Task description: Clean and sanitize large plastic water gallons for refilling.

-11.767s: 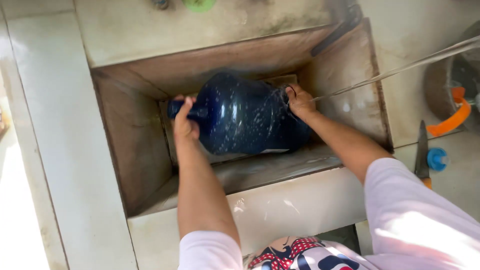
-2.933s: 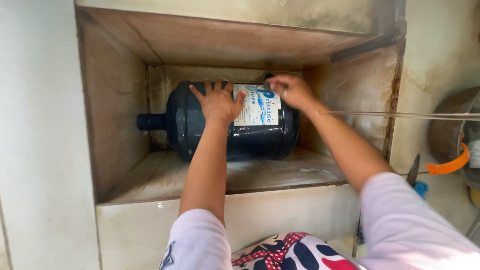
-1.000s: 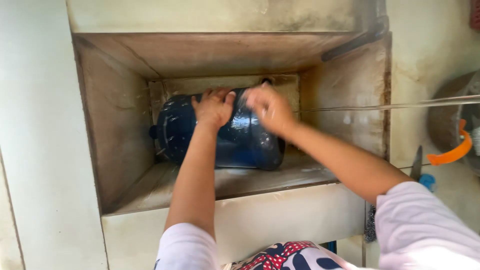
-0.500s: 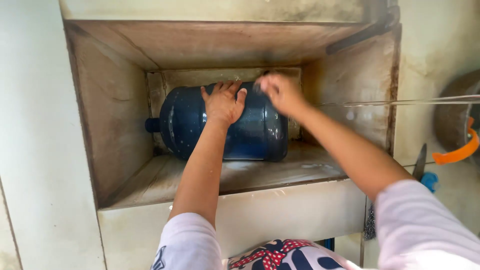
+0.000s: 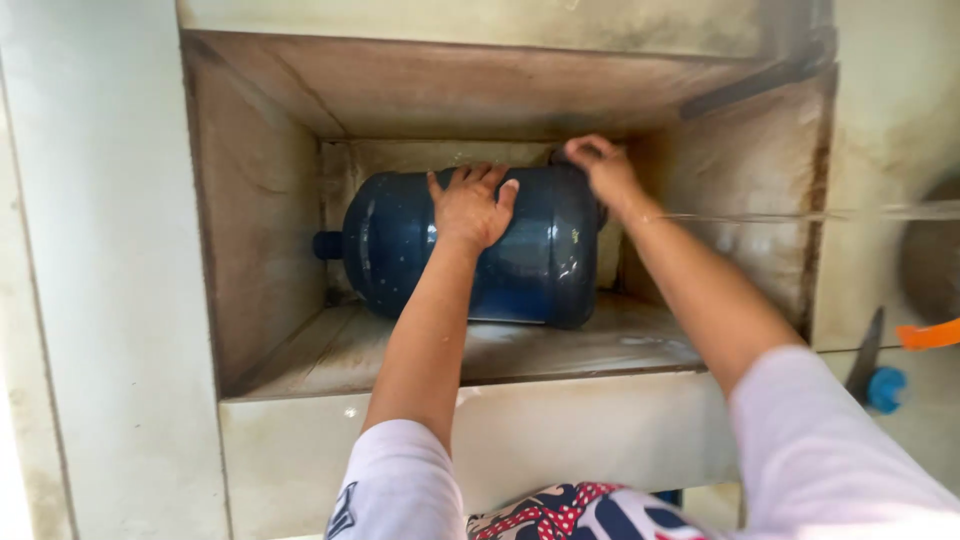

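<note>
Left hand (image 5: 470, 208) lies flat, fingers spread, on the dark blue water jug (image 5: 540, 255) lying sideways in the stone basin (image 5: 260, 260); right hand (image 5: 603, 170), fingers curled, grips its base end

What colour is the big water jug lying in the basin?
Dark blue, see-through, wet with droplets; the head view shows the jug clearly.

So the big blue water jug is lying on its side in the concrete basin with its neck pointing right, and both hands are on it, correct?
Not quite. In the head view the blue water jug does lie on its side in the concrete basin, with the left hand and right hand on it, but its neck points left, toward the left wall.
</note>
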